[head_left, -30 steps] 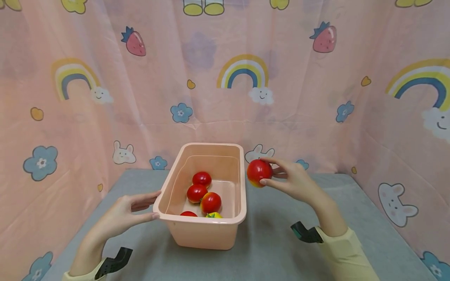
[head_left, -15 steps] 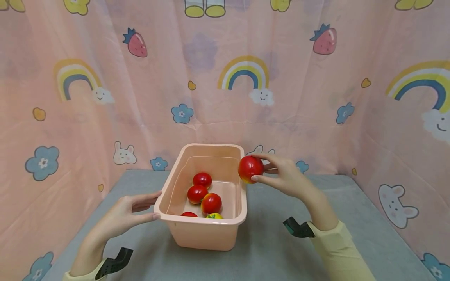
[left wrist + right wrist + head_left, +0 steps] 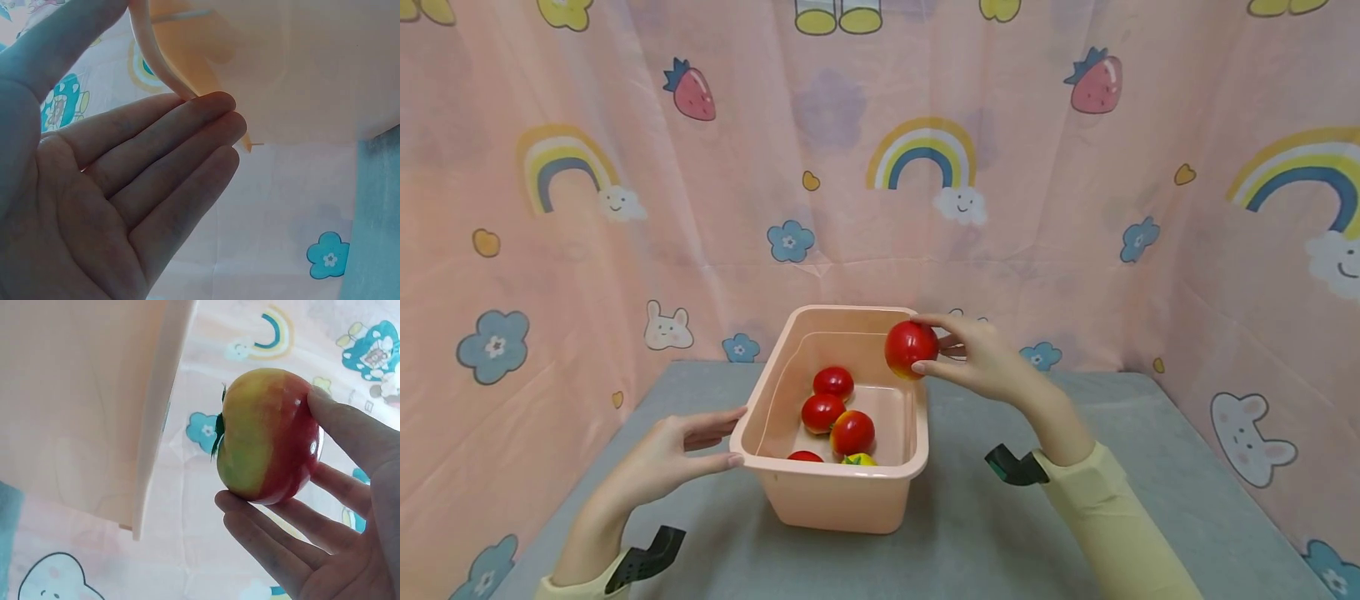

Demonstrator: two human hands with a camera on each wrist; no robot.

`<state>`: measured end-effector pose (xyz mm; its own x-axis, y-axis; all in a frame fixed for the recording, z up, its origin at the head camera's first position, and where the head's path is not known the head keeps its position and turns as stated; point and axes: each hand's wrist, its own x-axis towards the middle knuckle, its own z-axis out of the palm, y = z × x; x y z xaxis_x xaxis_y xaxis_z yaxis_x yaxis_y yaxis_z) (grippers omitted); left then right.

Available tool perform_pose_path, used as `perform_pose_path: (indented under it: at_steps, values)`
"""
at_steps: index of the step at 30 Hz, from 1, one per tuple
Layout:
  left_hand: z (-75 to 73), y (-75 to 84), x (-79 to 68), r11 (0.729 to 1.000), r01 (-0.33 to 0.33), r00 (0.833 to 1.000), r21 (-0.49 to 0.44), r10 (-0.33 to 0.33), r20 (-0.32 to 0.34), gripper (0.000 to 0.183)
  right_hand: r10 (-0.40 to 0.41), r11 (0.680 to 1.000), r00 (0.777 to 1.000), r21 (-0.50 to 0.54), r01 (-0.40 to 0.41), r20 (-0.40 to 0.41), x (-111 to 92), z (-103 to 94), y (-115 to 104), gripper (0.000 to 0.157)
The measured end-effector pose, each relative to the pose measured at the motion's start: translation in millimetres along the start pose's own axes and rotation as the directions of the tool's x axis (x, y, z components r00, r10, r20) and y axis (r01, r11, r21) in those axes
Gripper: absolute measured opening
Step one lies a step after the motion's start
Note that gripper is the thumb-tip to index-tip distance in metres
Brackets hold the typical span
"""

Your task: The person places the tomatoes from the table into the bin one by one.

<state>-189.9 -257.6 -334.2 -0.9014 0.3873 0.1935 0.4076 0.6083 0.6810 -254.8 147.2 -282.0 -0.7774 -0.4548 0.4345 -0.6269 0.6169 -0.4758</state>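
Note:
A red tomato (image 3: 912,350) is pinched between the thumb and fingers of my right hand (image 3: 988,358), over the right rim of a peach plastic bin (image 3: 831,500). The right wrist view shows this tomato's yellow-green side (image 3: 250,437) and dark green leaves facing the bin wall (image 3: 156,419). Inside the bin lie several more red tomatoes (image 3: 853,433), one partly hidden behind the front rim beside a yellow piece with green (image 3: 859,460). My left hand (image 3: 673,454) touches the bin's near left corner, thumb and fingers spread; its fingers (image 3: 181,144) look straight in the left wrist view.
The bin stands on a grey-covered table (image 3: 985,525). A pink patterned curtain (image 3: 737,167) hangs behind it and along both sides. Black wrist mounts (image 3: 1017,467) stick out from both yellow sleeves (image 3: 1097,500).
My right hand has carried the tomato leftward and slightly up, from beside the bin to over its right rim. The left hand and the bin have stayed in place.

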Motion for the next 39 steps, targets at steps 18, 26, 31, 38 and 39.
perform_pose_path:
  at_steps: [18,26,31,38,39]
  values:
    - [0.0,0.2,1.9,1.000,-0.015,1.000,0.000,0.015,0.007,0.059,-0.022,1.000,0.998,0.005,0.023,-0.063,-26,-6.3,11,0.052]
    - [0.4,-5.3,0.9,0.999,-0.027,0.999,0.027,0.028,-0.025,0.059,-0.015,0.997,0.994,-0.079,0.006,-0.108,-52,-10.3,20,0.053]
    - [2.5,-11.4,-2.3,0.998,-0.051,0.997,0.022,0.053,-0.054,0.055,0.054,0.992,0.993,-0.109,-0.065,-0.105,-68,-10.8,28,0.055]
    - [11.0,-26.6,-6.3,0.998,-0.046,0.988,-0.039,0.040,-0.151,0.045,0.194,0.971,0.977,-0.127,-0.204,-0.091,-96,-9.6,51,0.059]
    - [12.6,-30.7,-6.3,0.998,-0.043,0.983,-0.040,0.035,-0.181,0.042,0.213,0.967,0.973,-0.125,-0.223,-0.092,-101,-9.4,56,0.061]
